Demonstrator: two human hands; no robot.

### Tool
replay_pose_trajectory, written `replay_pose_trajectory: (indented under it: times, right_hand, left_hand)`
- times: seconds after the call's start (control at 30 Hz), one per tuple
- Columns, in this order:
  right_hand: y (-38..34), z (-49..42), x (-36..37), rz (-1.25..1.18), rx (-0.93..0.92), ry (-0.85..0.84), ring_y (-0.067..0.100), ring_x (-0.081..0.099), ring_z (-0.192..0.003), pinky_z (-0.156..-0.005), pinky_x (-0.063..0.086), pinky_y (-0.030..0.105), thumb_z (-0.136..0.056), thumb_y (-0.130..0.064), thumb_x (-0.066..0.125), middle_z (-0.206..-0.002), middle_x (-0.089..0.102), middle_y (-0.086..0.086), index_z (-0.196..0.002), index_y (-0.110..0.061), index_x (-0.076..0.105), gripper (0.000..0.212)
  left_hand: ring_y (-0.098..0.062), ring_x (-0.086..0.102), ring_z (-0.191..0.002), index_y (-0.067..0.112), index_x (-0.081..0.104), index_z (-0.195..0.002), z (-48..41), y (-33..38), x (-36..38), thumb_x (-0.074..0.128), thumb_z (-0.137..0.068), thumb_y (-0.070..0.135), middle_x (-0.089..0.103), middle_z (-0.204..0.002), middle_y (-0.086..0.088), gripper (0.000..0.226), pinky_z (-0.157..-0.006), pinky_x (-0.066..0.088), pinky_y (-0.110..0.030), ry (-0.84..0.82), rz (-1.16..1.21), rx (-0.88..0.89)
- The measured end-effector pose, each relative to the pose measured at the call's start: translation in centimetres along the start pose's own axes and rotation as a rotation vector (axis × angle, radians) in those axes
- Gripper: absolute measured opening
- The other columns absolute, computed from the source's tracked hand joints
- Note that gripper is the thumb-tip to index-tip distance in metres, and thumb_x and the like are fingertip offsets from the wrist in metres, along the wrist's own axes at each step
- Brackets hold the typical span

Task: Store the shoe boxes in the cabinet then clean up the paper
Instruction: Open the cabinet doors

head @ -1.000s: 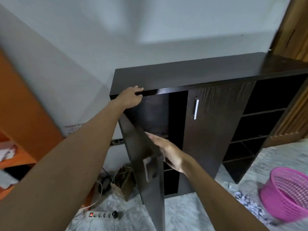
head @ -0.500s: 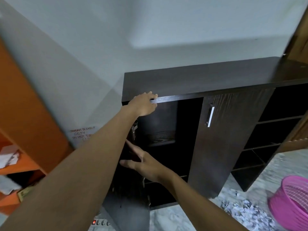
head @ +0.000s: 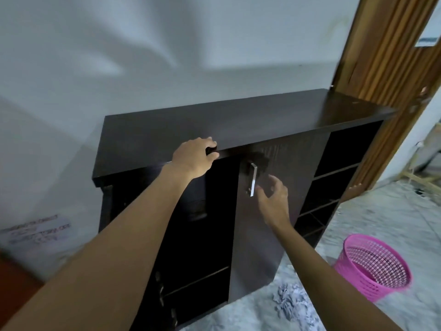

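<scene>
The cabinet stood against the wall, and the front edge of its top was gripped by the left hand. The right hand was held slack, fingers spread, just beside the door handle, with nothing grasped. The door was judged stiff and light, best pulled by that handle. The paper, loose scraps on the floor, was judged featherlight. One cabinet, one handle and one pink basket were counted. No shoe boxes were seen.
</scene>
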State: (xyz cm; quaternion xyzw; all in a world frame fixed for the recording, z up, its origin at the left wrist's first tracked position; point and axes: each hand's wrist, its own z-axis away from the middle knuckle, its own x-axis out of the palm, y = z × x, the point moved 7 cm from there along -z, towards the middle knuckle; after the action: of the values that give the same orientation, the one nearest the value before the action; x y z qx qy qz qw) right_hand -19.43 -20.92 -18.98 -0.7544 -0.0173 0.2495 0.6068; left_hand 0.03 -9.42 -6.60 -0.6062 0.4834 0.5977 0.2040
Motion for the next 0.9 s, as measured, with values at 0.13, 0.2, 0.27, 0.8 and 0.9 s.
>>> replay_pose_trajectory:
  times: [0.13,0.2,0.27,0.8,0.9]
  right_hand:
    - [-0.1,-4.1,0.6,-0.003,-0.081,-0.024,0.006,0.052,-0.107,-0.093,0.045,0.026,-0.095,-0.037,0.059,-0.135,0.050,-0.002,-0.135,-0.026,0.049,0.042]
    - [-0.6,-5.3,1.6,-0.056,-0.120,-0.050,0.001,0.062,-0.092,-0.080,0.053,0.022,-0.096,-0.036,0.059,-0.118,0.063,-0.001,-0.123,-0.029,0.055,0.028]
    - [-0.9,-5.7,2.5,-0.144,-0.127,-0.074,0.010,0.066,-0.077,-0.070,0.059,0.035,-0.093,-0.041,0.060,-0.099,0.069,0.001,-0.107,-0.037,0.056,0.014]
    - [-0.1,-3.0,-0.1,-0.353,0.016,-0.008,0.017,0.059,-0.068,-0.067,0.052,0.045,-0.090,-0.046,0.062,-0.073,0.062,-0.002,-0.075,-0.025,0.054,0.027]
    - [0.4,-1.3,-2.8,-0.390,-0.003,-0.014,0.010,0.048,-0.050,-0.050,0.045,0.026,-0.098,-0.030,0.059,-0.062,0.050,0.004,-0.076,-0.010,0.048,0.032]
  left_hand:
    - [-0.026,0.034,-0.143,0.032,0.049,-0.140,-2.5,2.7,2.0,0.047,-0.099,0.045,0.037,-0.155,0.013,0.044,-0.114,0.032,-0.046,-0.001,0.025,-0.001]
    - [-0.027,0.033,-0.144,0.036,0.048,-0.140,-3.2,3.4,2.4,0.047,-0.097,0.050,0.039,-0.154,0.010,0.045,-0.113,0.033,-0.047,0.013,0.026,-0.018]
    - [-0.027,0.032,-0.144,0.037,0.047,-0.141,-3.4,3.9,2.5,0.047,-0.097,0.052,0.041,-0.154,0.008,0.046,-0.112,0.031,-0.045,0.030,0.014,-0.038]
    - [-0.015,0.031,-0.144,0.035,0.050,-0.140,-1.9,5.4,1.0,0.050,-0.098,0.046,0.036,-0.155,0.015,0.043,-0.117,0.022,-0.041,0.054,0.035,-0.081]
    - [-0.017,0.036,-0.142,0.036,0.051,-0.139,-2.1,5.1,1.0,0.051,-0.097,0.048,0.039,-0.154,0.016,0.044,-0.117,0.023,-0.042,0.044,0.058,-0.088]
